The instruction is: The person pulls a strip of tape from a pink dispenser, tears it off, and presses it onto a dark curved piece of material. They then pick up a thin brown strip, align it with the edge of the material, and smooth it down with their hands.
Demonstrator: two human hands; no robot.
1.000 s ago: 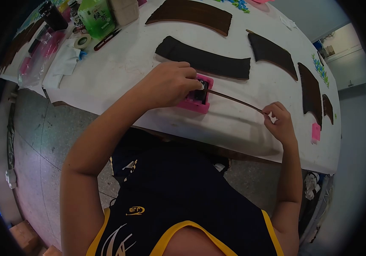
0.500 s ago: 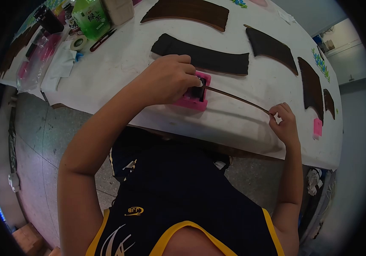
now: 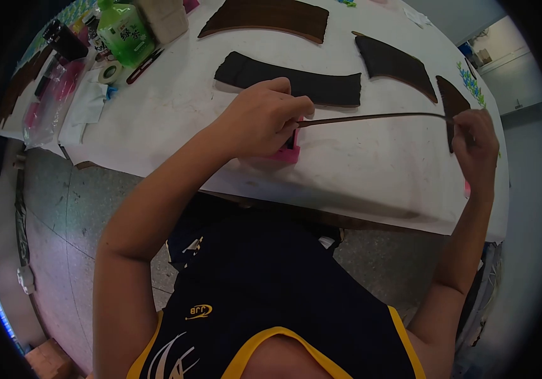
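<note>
Farther right and higher than before, the right hand (image 3: pixel 476 142) is seen, fingers pinched on the end of a thin dark strip (image 3: pixel 372 117). The strip's other end is pressed under the left hand (image 3: pixel 261 120), clenched over the pink block (image 3: pixel 283 153) on the table (image 3: pixel 359 170).

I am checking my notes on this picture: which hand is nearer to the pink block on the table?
Left. The left hand rests on the pink block; the right hand is far off, pinching the end of the thin strip.
</note>
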